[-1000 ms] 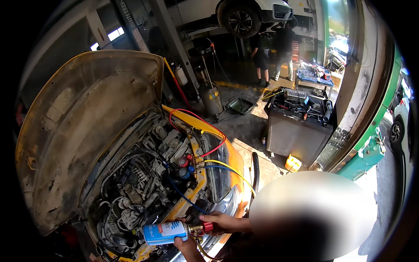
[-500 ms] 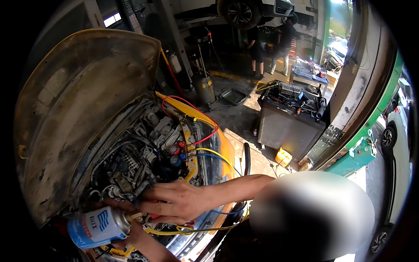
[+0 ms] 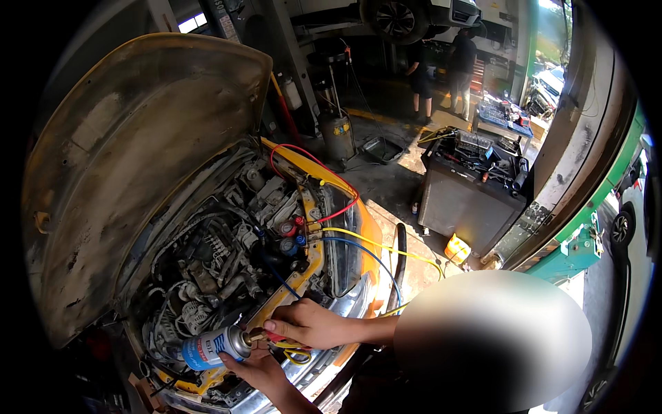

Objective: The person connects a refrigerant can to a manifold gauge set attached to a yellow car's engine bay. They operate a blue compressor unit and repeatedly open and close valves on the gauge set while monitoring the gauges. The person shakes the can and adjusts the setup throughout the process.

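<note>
My left hand (image 3: 258,370) is wrapped round the lower side of a blue-and-white refrigerant can (image 3: 215,347), which lies tilted over the front edge of the engine bay. At the can's silver top sits a brass fitting (image 3: 256,336). My right hand (image 3: 314,323) is closed beside it, gripping a red piece (image 3: 277,337) joined to the fitting; its fingertips are partly hidden. A yellow hose (image 3: 298,357) loops just below that hand. Farther up the bay, a gauge set (image 3: 288,236) with red and blue knobs rests by the front panel.
A raised hood (image 3: 148,145) stands left of the engine (image 3: 207,255). Red (image 3: 355,196), blue (image 3: 372,257) and yellow hoses run from the gauges over the yellow car's front. A tool cabinet (image 3: 462,200) stands right. Two people (image 3: 460,65) are beyond, near a lifted car.
Both hands and the can have shifted right, toward the car's front edge, and the can looks smaller. My right hand has drawn its fingers in. The whole view has shifted slightly.
</note>
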Tool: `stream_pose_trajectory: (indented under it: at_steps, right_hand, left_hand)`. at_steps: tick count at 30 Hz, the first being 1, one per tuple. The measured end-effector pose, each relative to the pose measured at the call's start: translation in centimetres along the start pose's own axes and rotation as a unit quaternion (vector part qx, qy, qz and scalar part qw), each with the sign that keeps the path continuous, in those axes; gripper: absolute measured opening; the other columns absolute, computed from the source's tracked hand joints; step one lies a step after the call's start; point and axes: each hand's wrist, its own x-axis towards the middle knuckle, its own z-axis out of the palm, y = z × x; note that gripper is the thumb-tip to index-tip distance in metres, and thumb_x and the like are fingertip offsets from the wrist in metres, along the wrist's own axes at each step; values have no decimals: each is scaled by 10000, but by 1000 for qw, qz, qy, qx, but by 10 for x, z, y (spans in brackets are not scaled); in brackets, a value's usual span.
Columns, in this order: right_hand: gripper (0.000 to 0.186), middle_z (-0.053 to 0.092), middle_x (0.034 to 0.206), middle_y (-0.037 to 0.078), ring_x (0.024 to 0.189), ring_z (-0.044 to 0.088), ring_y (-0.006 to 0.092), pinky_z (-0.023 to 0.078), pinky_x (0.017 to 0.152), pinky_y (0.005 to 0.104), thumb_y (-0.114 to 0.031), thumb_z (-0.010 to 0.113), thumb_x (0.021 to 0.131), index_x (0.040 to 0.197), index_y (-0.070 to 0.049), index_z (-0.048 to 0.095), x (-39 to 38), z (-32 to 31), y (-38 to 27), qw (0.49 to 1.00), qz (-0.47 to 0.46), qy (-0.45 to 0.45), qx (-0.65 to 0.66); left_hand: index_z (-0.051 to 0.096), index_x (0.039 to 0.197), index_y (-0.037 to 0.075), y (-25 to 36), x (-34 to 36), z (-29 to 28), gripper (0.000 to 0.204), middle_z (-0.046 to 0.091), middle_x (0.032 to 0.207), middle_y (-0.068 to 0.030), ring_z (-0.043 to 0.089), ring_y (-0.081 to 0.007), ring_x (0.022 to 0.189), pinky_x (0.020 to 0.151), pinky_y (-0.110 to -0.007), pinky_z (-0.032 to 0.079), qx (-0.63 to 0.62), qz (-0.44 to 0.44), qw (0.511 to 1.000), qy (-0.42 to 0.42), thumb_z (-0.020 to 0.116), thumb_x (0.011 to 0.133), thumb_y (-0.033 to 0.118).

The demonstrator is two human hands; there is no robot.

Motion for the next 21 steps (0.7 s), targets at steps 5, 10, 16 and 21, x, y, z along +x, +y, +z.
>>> stream_pose_trajectory:
  at_steps: [5,10,16,21]
  right_hand:
    - [404,606,677,76,612,606,147,474,521,269,-367,582,879,1006,17,582,-30,22,53,937,181,-106,278]
    - [461,615,913,160,759,639,223,523,622,301,-278,673,824,1161,4,533,-33,32,54,967,-207,30,-145]
    - [367,611,773,102,647,618,159,480,526,285,-288,640,848,1050,8,563,-46,24,37,979,110,-118,125]
    - [469,610,828,130,685,626,239,511,616,329,-239,685,808,1172,-4,506,-38,21,39,999,-38,-38,-3]
  left_hand:
    - [389,1259,-29,-24,-11,-53,647,507,1173,-185,502,-318,1094,954,-411,395,105,77,991,-15,456,876,488]
    - [394,1259,-20,-19,-13,-54,687,497,1180,-189,494,-309,1102,957,-415,387,87,51,994,39,484,846,522]
    - [434,1190,-24,-27,-11,-54,676,513,1096,-164,512,-286,1035,935,-391,397,-1,29,999,42,557,798,513]
    - [451,1149,-69,-25,-12,-43,590,566,1038,-186,565,-282,954,863,-385,454,83,141,986,43,548,843,426]
